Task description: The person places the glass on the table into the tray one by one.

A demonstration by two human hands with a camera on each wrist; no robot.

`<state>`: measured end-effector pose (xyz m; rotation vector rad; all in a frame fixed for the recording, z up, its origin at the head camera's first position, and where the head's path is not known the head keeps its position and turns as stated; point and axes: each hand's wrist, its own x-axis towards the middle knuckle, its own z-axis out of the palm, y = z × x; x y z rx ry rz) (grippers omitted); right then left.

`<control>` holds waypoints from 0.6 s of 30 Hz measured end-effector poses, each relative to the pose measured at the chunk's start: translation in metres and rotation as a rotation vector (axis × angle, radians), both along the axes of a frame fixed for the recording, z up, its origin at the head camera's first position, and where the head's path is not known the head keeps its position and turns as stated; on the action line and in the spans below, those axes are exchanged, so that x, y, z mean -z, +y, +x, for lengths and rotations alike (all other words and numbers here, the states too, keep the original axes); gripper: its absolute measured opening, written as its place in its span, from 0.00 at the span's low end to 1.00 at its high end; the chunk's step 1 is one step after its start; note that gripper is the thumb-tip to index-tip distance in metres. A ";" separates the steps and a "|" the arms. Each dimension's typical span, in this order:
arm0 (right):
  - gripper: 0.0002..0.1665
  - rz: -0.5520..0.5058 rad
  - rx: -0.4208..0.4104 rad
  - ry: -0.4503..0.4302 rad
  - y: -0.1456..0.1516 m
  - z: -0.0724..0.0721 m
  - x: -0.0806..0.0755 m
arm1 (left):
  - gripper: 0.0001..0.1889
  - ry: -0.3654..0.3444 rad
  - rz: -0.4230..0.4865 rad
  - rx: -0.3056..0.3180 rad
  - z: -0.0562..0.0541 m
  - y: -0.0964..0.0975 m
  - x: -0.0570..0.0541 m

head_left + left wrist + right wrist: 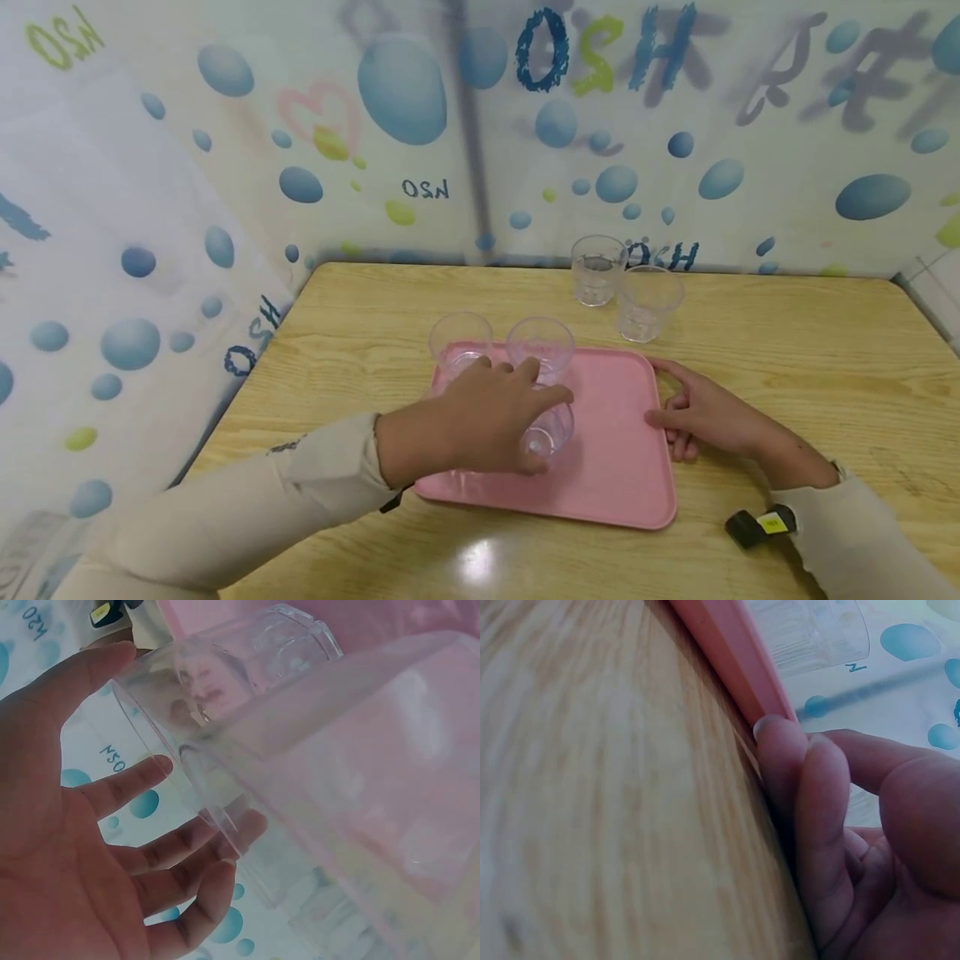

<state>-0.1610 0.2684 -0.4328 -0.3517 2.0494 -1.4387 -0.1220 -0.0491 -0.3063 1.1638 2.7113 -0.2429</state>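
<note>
My left hand (491, 412) reaches over the pink tray (611, 433), its thumb and fingers around the rim of a clear cup (547, 433) standing on the tray. In the left wrist view, the thumb touches that cup's rim (142, 727), and another clear cup (375, 772) looms closer to the camera. Two more clear cups stand toward the tray's back edge, one at the left (461, 333) and one beside it (542, 337). My right hand (708, 412) pinches the tray's right edge; the right wrist view has its fingertips (780, 742) against the tray's side.
Behind the tray, two clear cups stand on the wooden table, one farther back (596, 279) and one nearer (648, 308). A wall covering (495, 167) with blue and green dots rises behind the table. Each wrist wears a black strap.
</note>
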 end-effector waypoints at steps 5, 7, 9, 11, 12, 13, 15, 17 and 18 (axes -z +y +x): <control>0.54 -0.005 0.000 -0.003 -0.001 0.000 0.000 | 0.40 0.021 -0.001 0.008 0.001 -0.001 0.002; 0.54 -0.006 0.001 -0.004 -0.001 0.001 0.000 | 0.40 0.027 0.000 0.010 0.001 0.000 0.003; 0.54 -0.006 0.002 -0.004 0.000 0.001 0.000 | 0.41 0.031 0.000 0.011 0.002 0.000 0.003; 0.54 -0.002 0.002 -0.002 0.000 0.000 0.000 | 0.43 0.027 -0.007 0.003 0.002 0.000 0.003; 0.54 -0.002 0.001 -0.001 0.000 0.000 0.001 | 0.44 0.028 -0.010 0.001 0.002 -0.001 0.003; 0.54 -0.002 0.001 -0.001 0.000 0.000 0.001 | 0.45 0.026 -0.008 -0.004 0.001 -0.001 0.003; 0.54 -0.003 0.000 -0.002 0.000 0.000 0.001 | 0.44 0.035 0.029 -0.018 0.000 -0.004 -0.001; 0.54 -0.005 0.002 0.000 0.000 0.000 0.001 | 0.40 0.071 0.106 -0.038 -0.002 -0.009 -0.006; 0.54 -0.005 0.002 0.001 0.000 0.000 0.001 | 0.36 0.095 0.161 -0.048 -0.004 -0.012 -0.010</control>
